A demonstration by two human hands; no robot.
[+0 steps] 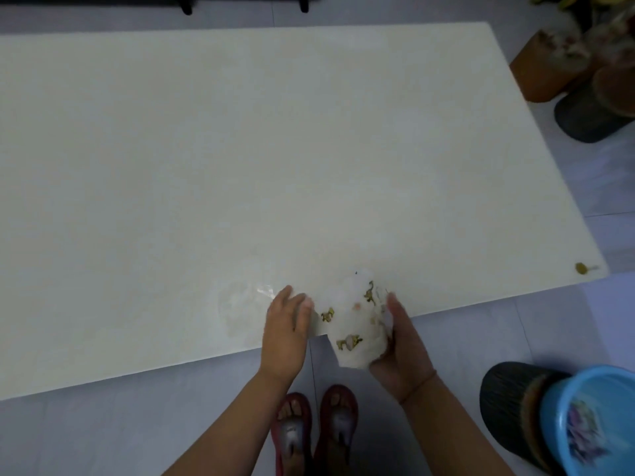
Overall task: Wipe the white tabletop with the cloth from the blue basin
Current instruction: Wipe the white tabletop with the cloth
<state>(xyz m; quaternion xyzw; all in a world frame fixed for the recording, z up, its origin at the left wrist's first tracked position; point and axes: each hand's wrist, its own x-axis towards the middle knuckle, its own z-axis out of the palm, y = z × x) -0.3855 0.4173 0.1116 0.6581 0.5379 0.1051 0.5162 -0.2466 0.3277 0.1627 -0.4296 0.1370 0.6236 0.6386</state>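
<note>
The white tabletop point(240, 149) fills most of the head view. A white cloth point(354, 324) printed with small yellow figures is bunched at the near edge, partly hanging over it. My right hand point(398, 345) cups the cloth from the right and below. My left hand point(285, 331) rests at the cloth's left side, fingers on its edge. A wet smear point(240, 304) lies on the table left of my left hand. The blue basin point(591, 420) sits at the lower right on a dark stool.
A small yellow-green speck point(581, 268) lies at the table's near right corner. A dark stool point(508, 407) carries the basin. Brown pots and a dark stool point(584, 118) stand beyond the right edge. My feet in red sandals point(316, 427) are on the grey floor.
</note>
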